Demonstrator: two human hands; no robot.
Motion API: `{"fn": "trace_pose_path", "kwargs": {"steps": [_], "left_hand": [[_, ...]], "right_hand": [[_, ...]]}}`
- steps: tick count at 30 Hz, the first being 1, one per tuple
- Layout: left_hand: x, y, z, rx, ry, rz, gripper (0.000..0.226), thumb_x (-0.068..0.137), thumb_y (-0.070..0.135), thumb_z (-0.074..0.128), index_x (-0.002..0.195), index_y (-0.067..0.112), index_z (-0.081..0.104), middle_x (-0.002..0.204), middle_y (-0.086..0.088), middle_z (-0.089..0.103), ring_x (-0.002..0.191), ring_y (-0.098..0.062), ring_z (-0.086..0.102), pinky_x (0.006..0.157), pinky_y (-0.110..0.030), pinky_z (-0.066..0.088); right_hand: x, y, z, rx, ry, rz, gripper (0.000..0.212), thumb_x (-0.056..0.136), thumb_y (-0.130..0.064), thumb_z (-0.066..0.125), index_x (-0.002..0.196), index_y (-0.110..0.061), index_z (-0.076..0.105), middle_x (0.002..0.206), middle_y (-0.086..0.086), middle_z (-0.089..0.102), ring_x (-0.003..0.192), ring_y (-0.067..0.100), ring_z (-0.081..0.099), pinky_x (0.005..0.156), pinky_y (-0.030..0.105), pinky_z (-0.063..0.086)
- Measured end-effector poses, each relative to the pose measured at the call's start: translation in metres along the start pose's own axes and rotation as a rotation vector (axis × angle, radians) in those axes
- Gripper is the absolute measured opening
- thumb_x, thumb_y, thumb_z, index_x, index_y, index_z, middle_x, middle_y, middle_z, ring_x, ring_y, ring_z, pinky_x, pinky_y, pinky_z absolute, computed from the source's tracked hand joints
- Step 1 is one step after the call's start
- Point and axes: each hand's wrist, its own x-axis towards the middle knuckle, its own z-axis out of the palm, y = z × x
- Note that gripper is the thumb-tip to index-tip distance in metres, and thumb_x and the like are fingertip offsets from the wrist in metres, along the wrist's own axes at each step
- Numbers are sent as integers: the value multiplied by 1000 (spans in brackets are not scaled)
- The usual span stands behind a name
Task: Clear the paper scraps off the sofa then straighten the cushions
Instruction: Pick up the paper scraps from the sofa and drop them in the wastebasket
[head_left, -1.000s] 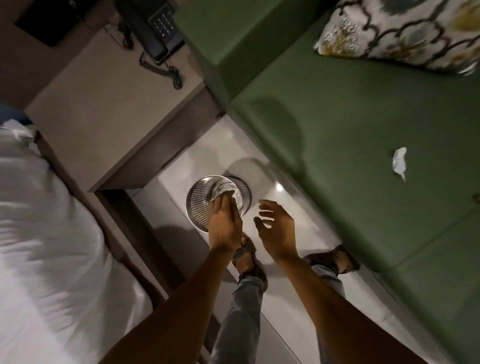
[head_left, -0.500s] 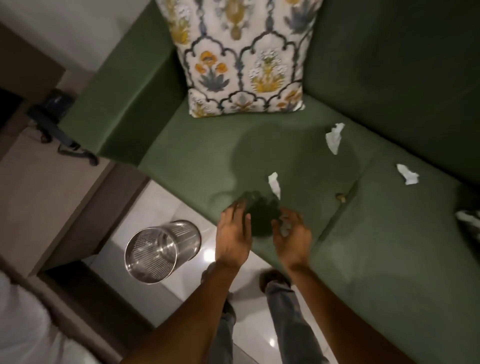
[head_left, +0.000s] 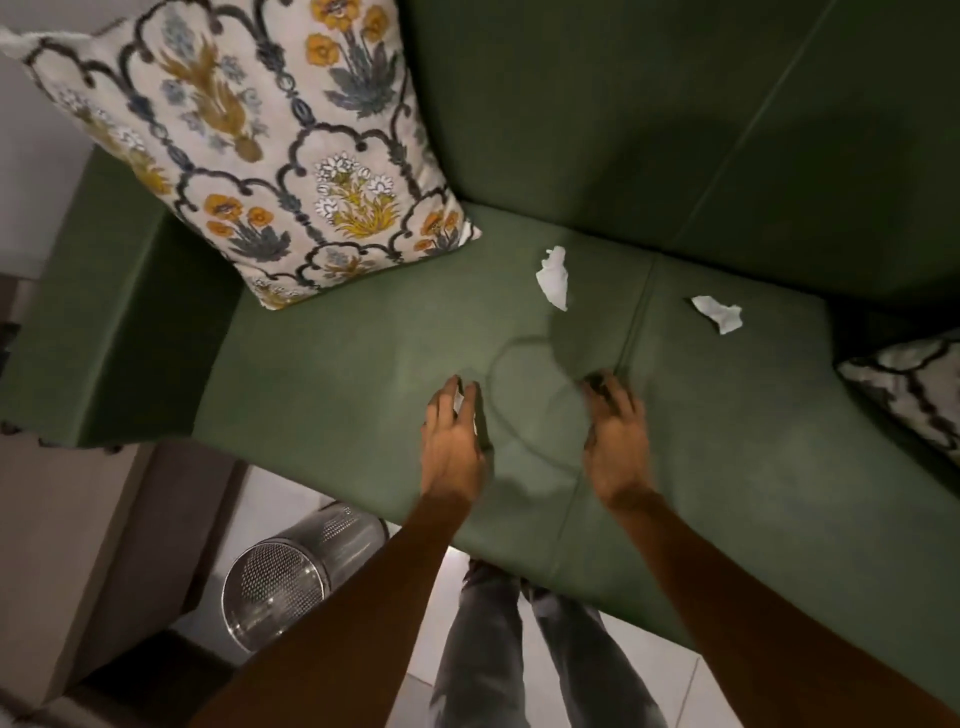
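Two white paper scraps lie on the green sofa seat (head_left: 322, 364): one (head_left: 554, 277) near the patterned cushion (head_left: 249, 150), another (head_left: 719, 313) right of the seat seam. My left hand (head_left: 451, 439) is down on the seat, its fingers closing around a third small white scrap (head_left: 460, 401) that shows between them. Next to the seam, my right hand (head_left: 617, 441) reaches to the seat with its fingers apart and pointing down; the blurred fingertips hold nothing I can see. A second patterned cushion (head_left: 906, 387) lies at the right edge.
A metal mesh waste bin (head_left: 283, 577) stands on the pale floor at the sofa's front left, beside a beige side table (head_left: 62, 525). The sofa arm (head_left: 104, 322) is on the left. My legs (head_left: 524, 649) stand close to the seat's front edge.
My view swung from the bin up to the sofa. Both hands left the bin and moved onto the seat; the left hand came down on the nearest scrap.
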Motion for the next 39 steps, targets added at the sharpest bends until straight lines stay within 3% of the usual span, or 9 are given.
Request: {"fn": "trace_pose_path", "kwargs": {"steps": [2,4,10,18,21,26,30,34,39], "left_hand": [[3,0,5,13,-18,-29,78,90,0,71,159,6,35,169,-21,23,152,-42,25,127,-48,26],[3,-2,10,-47,32,-12,58,94,-4,66,149,-2,50,158,-27,41,141,-47,40,120,-50,36],[17,10,15,-170,128,36,16,94,-4,71,108,-5,78,118,-27,71,110,-44,69,102,-42,48],[96,91,-8,-186,158,220,14,84,2,81,97,8,83,105,-15,74,95,-37,71,83,-45,59],[126,116,-17,-96,183,288,13,80,10,83,89,18,84,130,-8,68,112,-35,60,91,-45,50],[165,132,-25,-26,87,302,13,83,7,78,87,17,85,149,-8,59,131,-35,52,101,-43,45],[166,124,-16,-88,35,324,11,85,-6,77,91,0,84,133,-20,70,122,-38,63,103,-44,54],[147,121,-3,-132,22,315,9,88,-3,75,92,0,83,105,-19,76,100,-38,71,92,-48,58],[112,110,11,-178,64,241,9,91,7,74,95,9,82,100,-16,78,94,-39,72,81,-45,58]], "right_hand": [[-2,13,-1,22,24,-42,51,85,14,59,134,1,70,146,27,59,128,51,55,114,39,40],[-1,21,-4,79,4,-14,33,94,8,59,122,3,75,133,27,65,120,47,61,110,34,38],[15,36,-14,196,2,40,17,100,-6,66,112,-7,78,115,17,72,101,37,71,94,38,52],[67,45,-54,506,313,423,16,102,-15,68,114,-9,77,111,18,74,93,32,76,85,31,57],[88,56,-71,453,386,458,18,103,-18,67,116,-10,75,122,20,69,111,36,68,100,43,56],[114,76,-79,273,372,412,20,100,-20,70,118,-14,75,156,15,51,148,36,43,121,39,37],[108,89,-68,267,354,353,22,98,-15,68,118,-9,78,142,14,60,133,31,55,112,32,43],[101,90,-62,327,291,426,25,101,-13,69,125,-8,74,131,14,68,122,28,66,103,25,45],[86,75,-59,398,269,368,22,93,-16,80,114,-8,83,113,13,80,103,24,75,82,1,42]]}}
